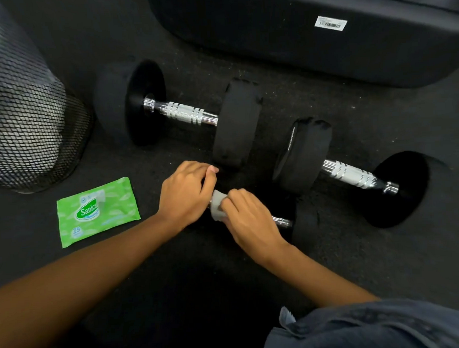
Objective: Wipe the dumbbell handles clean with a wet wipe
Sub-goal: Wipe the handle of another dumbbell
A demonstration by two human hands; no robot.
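Three dumbbells with black weights and chrome handles lie on the dark floor. The near dumbbell (305, 219) has its handle under my hands. My right hand (247, 223) presses a grey-white wet wipe (217, 204) around that handle. My left hand (186, 192) is curled over the handle's left end, hiding the weight there. The far dumbbell (183, 113) lies behind my hands with its handle bare. The right dumbbell (350, 175) lies to the right, also bare. A green wipe packet (97, 212) lies flat to the left of my left hand.
A black mesh waste bin (23, 104) stands at the far left. A large black padded piece of gym equipment (296, 39) with a white barcode label spans the back. My dark-clothed knee (374, 328) fills the bottom right corner.
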